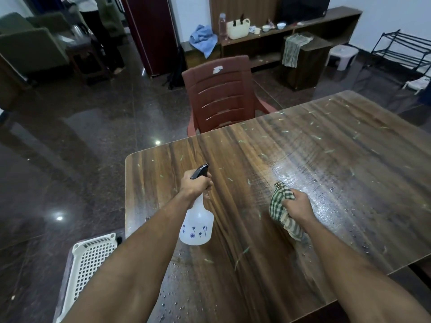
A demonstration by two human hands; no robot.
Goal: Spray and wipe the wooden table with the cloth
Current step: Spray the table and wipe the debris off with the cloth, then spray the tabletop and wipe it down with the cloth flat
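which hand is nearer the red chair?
Left. The left hand, gripping the spray bottle, is just below the red chair in the picture; the right hand, holding the cloth, is farther right and lower.

Counted items: one worktop (326, 148); one spray bottle (197, 223); one checked cloth (281, 201); two hands, left (194, 185) and right (299, 205); one red chair (221, 96); one white basket (89, 259).
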